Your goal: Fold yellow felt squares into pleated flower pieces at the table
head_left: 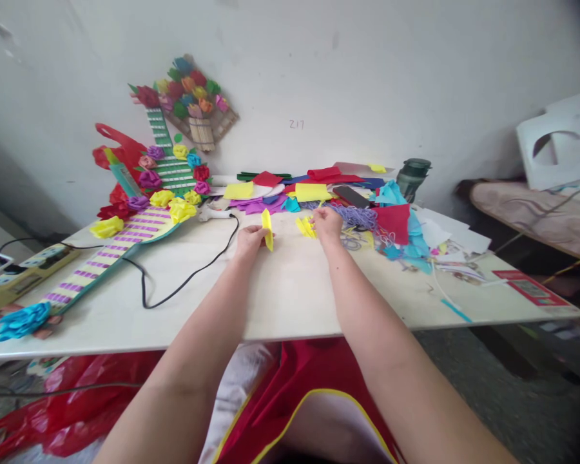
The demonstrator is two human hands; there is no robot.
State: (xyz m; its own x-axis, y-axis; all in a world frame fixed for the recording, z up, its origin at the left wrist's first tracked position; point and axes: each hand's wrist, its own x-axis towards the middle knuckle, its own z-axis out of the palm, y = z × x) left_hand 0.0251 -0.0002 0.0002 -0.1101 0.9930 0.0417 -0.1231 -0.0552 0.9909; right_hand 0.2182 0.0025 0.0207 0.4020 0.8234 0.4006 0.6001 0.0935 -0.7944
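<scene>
My left hand (pixel 252 242) pinches a folded strip of yellow paper (pixel 267 231), which stands nearly upright above the white table (pixel 290 296). To its right, my right hand (pixel 328 225) is closed, with its fingertips on small cut pieces of yellow paper (pixel 305 227). A bit of yellow also shows above its knuckles. How much of the paper those fingers grip is partly hidden. Behind both hands lie flat yellow sheets (pixel 312 192) on a pile of coloured paper.
At left lies a guitar-shaped craft (pixel 120 248) with paper flowers. A white glue gun (pixel 216 213) trails a black cord (pixel 183 283). Purple yarn (pixel 355 216), a dark bottle (pixel 412 179) and paper scraps (pixel 457 238) sit to the right. A flower-basket craft (pixel 202 132) leans on the wall.
</scene>
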